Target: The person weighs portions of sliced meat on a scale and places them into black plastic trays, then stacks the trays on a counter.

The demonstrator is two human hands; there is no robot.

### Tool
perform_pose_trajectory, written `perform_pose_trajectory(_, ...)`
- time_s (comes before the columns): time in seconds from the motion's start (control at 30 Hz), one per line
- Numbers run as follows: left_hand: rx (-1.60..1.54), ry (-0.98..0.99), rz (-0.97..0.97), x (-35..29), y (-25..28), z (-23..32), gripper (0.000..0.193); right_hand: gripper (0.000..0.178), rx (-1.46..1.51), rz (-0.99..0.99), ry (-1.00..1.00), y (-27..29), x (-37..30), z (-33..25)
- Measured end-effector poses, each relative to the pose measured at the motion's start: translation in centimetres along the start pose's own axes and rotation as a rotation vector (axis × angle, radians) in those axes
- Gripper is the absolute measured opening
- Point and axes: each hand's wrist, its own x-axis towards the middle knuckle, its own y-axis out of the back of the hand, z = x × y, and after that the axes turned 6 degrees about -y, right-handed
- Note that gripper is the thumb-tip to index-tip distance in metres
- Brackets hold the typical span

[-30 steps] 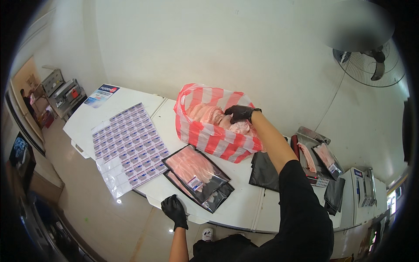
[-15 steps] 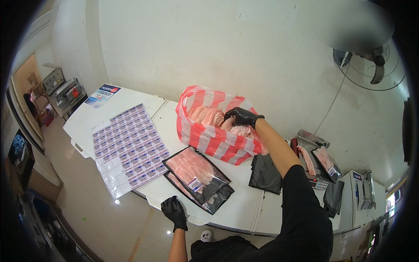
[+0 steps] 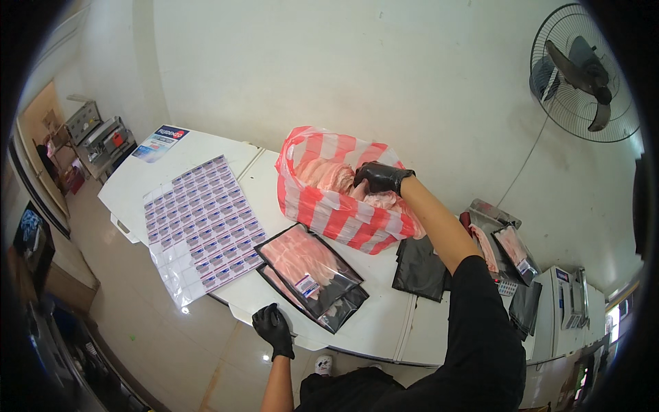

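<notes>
Slices of raw pink meat (image 3: 322, 174) fill a red-and-white striped plastic bag (image 3: 329, 218) lying open against the wall side of the white worktop. My right hand (image 3: 379, 178), in a black glove, reaches into the bag with fingers bent round a piece of meat; its fingertips are partly hidden. At the worktop's near edge, my black-gloved left hand (image 3: 272, 329) is closed, and whatever its curled fingers may hold does not show. Just beyond it lie overlapping black-backed clear packs of sliced meat (image 3: 300, 259), the upper one bearing a small label.
A sheet of labels (image 3: 208, 223) covers the worktop's left part. Black pouches (image 3: 420, 269) lie below the bag, under my right arm. Farther right are a scale keypad (image 3: 506, 288) and another meat pack (image 3: 513, 248). A fan (image 3: 583, 75) hangs on the wall.
My right hand has turned slightly and sunk further over the meat, so less of its thumb side shows. My left hand stays at the edge. The view has shifted slightly.
</notes>
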Motion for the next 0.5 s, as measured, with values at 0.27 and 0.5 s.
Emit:
perform_pose_trajectory(0.27, 0.016, 0.013, 0.022, -0.1, 0.2, -0.9, 0.014, 0.015, -0.499, 0.218, 0.602, -1.2, -2.3, -5.3)
perform_pose_trajectory(0.5, -0.055, 0.003, 0.022, -0.1, -0.4, -0.1, 0.015, 0.011, -0.343, 0.278, 0.667, 2.1, -5.8, -5.6)
